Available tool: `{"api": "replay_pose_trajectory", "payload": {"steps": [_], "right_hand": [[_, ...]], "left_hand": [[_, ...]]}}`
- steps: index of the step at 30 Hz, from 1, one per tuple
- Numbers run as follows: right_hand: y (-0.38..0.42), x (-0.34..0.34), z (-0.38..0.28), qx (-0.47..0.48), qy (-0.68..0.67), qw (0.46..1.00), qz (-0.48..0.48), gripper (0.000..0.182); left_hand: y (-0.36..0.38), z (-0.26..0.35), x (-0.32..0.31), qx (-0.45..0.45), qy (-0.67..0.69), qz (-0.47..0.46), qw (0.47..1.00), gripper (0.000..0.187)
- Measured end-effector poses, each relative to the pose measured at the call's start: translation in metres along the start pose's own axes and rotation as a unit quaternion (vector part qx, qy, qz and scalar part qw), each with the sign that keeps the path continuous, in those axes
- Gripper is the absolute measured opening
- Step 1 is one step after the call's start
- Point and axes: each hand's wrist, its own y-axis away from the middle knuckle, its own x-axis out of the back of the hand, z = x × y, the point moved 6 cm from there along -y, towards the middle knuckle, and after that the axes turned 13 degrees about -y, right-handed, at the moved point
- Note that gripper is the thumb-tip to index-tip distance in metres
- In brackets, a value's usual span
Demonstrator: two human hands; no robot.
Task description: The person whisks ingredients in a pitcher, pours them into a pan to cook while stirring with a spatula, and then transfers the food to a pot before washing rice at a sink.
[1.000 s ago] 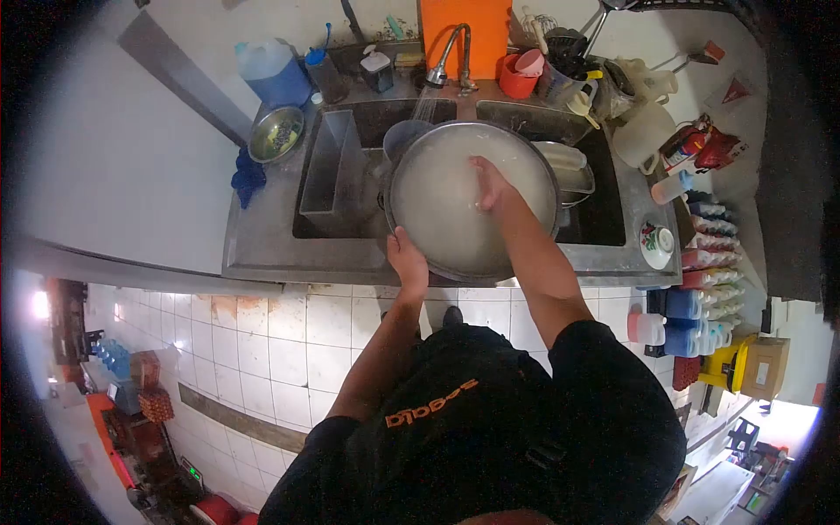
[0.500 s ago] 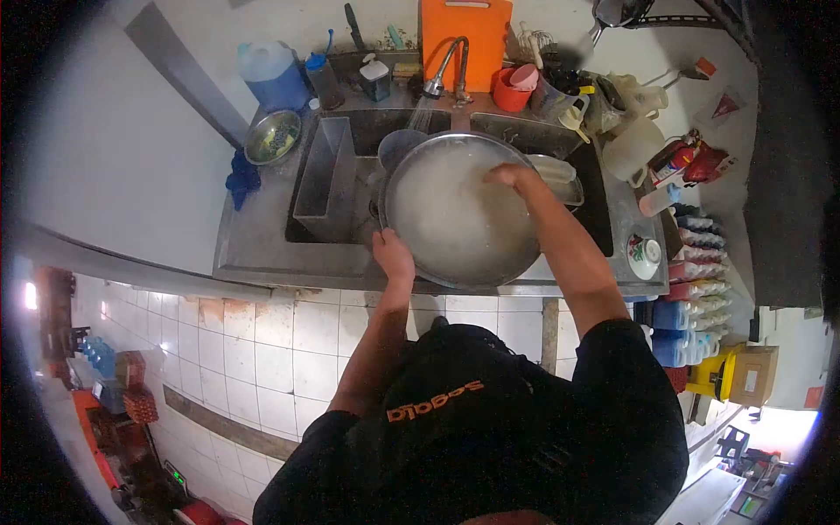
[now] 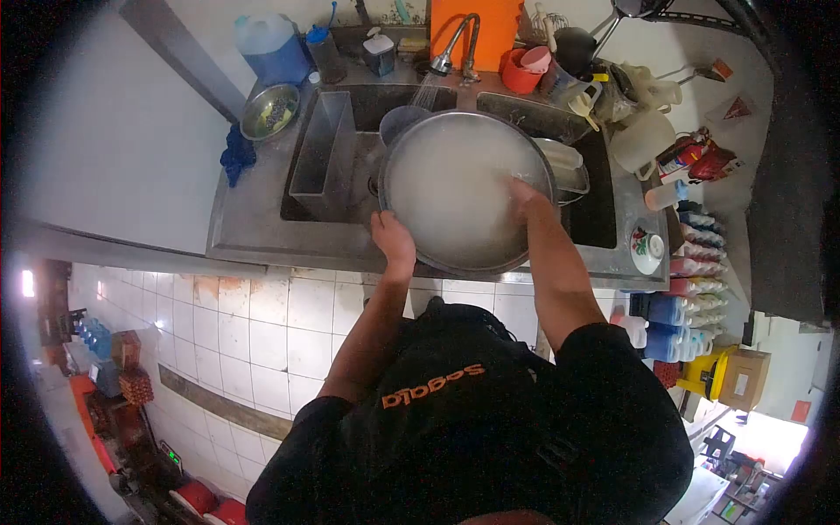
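A large round metal basin (image 3: 455, 267) full of cloudy whitish liquid rests across the divider and front edge of the double sink. My left hand (image 3: 393, 239) grips its rim at the lower left. At the right side of the basin, my right hand (image 3: 525, 199) is partly in the cloudy liquid, and its fingertips are hidden there. Water sprays from the faucet (image 3: 442, 63) behind the basin, over a clear round container (image 3: 404, 122) in the left sink.
A tall rectangular metal container (image 3: 324, 153) stands in the left sink. On the counter are a metal bowl (image 3: 269, 112), a blue jug (image 3: 269, 52), a red cup (image 3: 521, 77), a white pitcher (image 3: 643, 140) and a patterned bowl (image 3: 647, 250). An orange board (image 3: 494, 31) leans behind.
My right hand has moved toward me and to the right within the basin, and sits lower in the liquid. The whole view has shifted slightly. My left hand stays at the rim.
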Motion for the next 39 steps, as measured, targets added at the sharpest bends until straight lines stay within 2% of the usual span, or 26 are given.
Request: {"api": "replay_pose_trajectory", "payload": {"steps": [1, 2, 4, 6, 11, 13, 15, 17, 18, 19, 21, 22, 23, 24, 26, 27, 29, 30, 31, 32, 33, 34, 35, 36, 38, 39], "right_hand": [[0.012, -0.009, 0.002, -0.002, 0.000, 1.000, -0.001, 0.067], [0.045, -0.031, -0.009, 0.084, 0.033, 0.996, -0.015, 0.067], [0.055, -0.052, -0.014, 0.167, 0.065, 0.983, -0.030, 0.067], [0.012, -0.048, 0.010, 0.054, -0.193, 0.980, -0.004, 0.066], [-0.011, -0.058, 0.023, 0.041, -0.295, 0.955, -0.001, 0.059], [-0.003, -0.071, 0.020, 0.022, -0.353, 0.935, -0.027, 0.056], [0.007, -0.087, 0.012, 0.025, -0.365, 0.927, -0.086, 0.053], [0.025, -0.107, -0.004, 0.078, -0.318, 0.927, -0.183, 0.051], [0.039, -0.120, -0.015, 0.131, -0.268, 0.913, -0.277, 0.048], [0.052, -0.127, -0.024, 0.131, -0.267, 0.914, -0.277, 0.048], [0.069, -0.130, -0.040, 0.064, -0.423, 0.886, -0.182, 0.040], [0.075, -0.131, -0.049, 0.065, -0.422, 0.886, -0.182, 0.040], [0.079, -0.124, -0.058, 0.098, -0.337, 0.931, -0.102, 0.040], [0.087, -0.116, -0.068, 0.128, -0.246, 0.961, -0.020, 0.041], [0.177, -0.131, -0.094, 0.189, 0.020, 0.980, 0.059, 0.044], [0.157, -0.119, -0.096, 0.186, 0.109, 0.976, 0.032, 0.044], [0.124, -0.096, -0.099, 0.196, 0.283, 0.939, -0.022, 0.044], [0.087, -0.070, -0.091, 0.302, 0.237, 0.913, -0.136, 0.042], [0.178, -0.113, -0.075, 0.146, 0.169, 0.975, -0.017, 0.041], [0.098, -0.042, -0.064, 0.240, 0.185, 0.948, -0.094, 0.043], [0.085, -0.023, -0.056, 0.128, 0.229, 0.965, -0.028, 0.046], [0.105, -0.035, -0.058, 0.095, 0.307, 0.941, 0.107, 0.049], [0.168, -0.085, -0.061, 0.206, 0.591, 0.778, 0.062, 0.050], [0.161, -0.073, -0.055, 0.231, 0.654, 0.716, 0.079, 0.050], [0.135, -0.051, -0.040, 0.186, 0.677, 0.704, 0.104, 0.051], [0.126, -0.045, -0.032, 0.163, 0.689, 0.698, 0.110, 0.052]], "left_hand": [[0.001, 0.003, 0.001, 0.009, 0.016, -0.001, 1.000, 0.023], [0.000, 0.002, 0.002, 0.009, 0.014, -0.001, 1.000, 0.023], [0.000, 0.002, 0.001, 0.003, 0.006, -0.026, 1.000, 0.024], [0.001, 0.004, 0.001, 0.009, 0.015, -0.029, 0.999, 0.025], [-0.002, -0.001, -0.001, 0.002, 0.046, -0.022, 0.999, 0.027], [0.008, 0.029, 0.008, -0.005, -0.042, -0.013, 0.999, 0.031], [0.005, 0.018, 0.004, 0.004, -0.017, 0.001, 1.000, 0.034], [-0.001, -0.001, -0.002, 0.013, 0.008, 0.014, 1.000, 0.037], [-0.006, -0.012, -0.003, 0.010, -0.014, 0.028, 0.999, 0.039], [-0.008, -0.016, -0.003, 0.006, -0.036, 0.042, 0.998, 0.041], [-0.010, -0.023, -0.006, 0.008, -0.018, 0.047, 0.999, 0.039], [-0.010, -0.017, -0.004, 0.009, -0.001, 0.052, 0.999, 0.036], [-0.007, -0.012, -0.001, 0.009, 0.001, 0.053, 0.999, 0.036], [0.003, 0.013, 0.004, -0.005, -0.037, 0.003, 0.999, 0.031], [0.008, 0.023, 0.005, -0.034, -0.060, -0.038, 0.997, 0.023], [0.005, 0.008, 0.000, -0.050, -0.048, -0.028, 0.997, 0.021], [-0.001, -0.027, -0.014, -0.019, -0.128, -0.046, 0.990, 0.018], [-0.003, -0.044, -0.020, -0.004, -0.169, -0.056, 0.984, 0.020], [0.005, -0.030, -0.021, -0.124, -0.304, -0.013, 0.944, 0.024], [0.016, -0.015, -0.021, -0.225, -0.436, 0.066, 0.869, 0.027], [0.012, -0.018, -0.027, -0.243, -0.406, 0.076, 0.877, 0.027], [0.007, -0.022, -0.034, -0.262, -0.377, 0.085, 0.884, 0.026], [0.007, 0.009, -0.004, 0.080, -0.114, -0.040, 0.989, 0.026], [0.004, 0.009, -0.003, 0.047, -0.118, -0.047, 0.991, 0.029], [0.010, 0.008, -0.007, 0.018, -0.123, -0.050, 0.991, 0.033], [0.014, 0.013, -0.004, 0.037, -0.110, -0.023, 0.993, 0.037]]}}
